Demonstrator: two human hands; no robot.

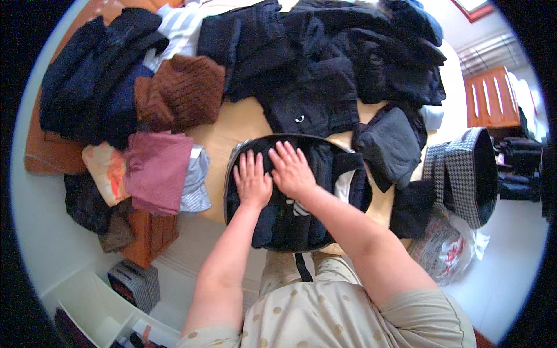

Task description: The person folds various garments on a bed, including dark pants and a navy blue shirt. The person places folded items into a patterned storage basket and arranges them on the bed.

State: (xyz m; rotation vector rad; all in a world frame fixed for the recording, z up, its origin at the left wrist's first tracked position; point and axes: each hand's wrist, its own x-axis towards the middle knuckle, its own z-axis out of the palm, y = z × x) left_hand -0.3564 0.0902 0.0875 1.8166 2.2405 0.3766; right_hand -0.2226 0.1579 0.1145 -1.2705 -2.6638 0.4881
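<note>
Both palms rest flat on black folded clothing (278, 222) inside a round-edged open bag or case (300, 135) in front of me. My left hand (253, 180) lies near its left rim, fingers slightly spread. Close beside it, my right hand (292, 169) presses with fingers apart, nearer the middle. Neither hand grips anything. A white piece of cloth (343, 187) and a dark garment show along the right inside of the bag. Black garments (304, 78) lie spread just beyond it, and a dark grey folded garment (394, 143) is at its right.
Left of the bag lie a brown knitted garment (180, 93), a folded pink garment (156, 169), a blue striped cloth (196, 182) and dark clothes (91, 82). At right stand a houndstooth-patterned container (461, 174) and a clear plastic bag (444, 252). A white open box (87, 300) is at lower left.
</note>
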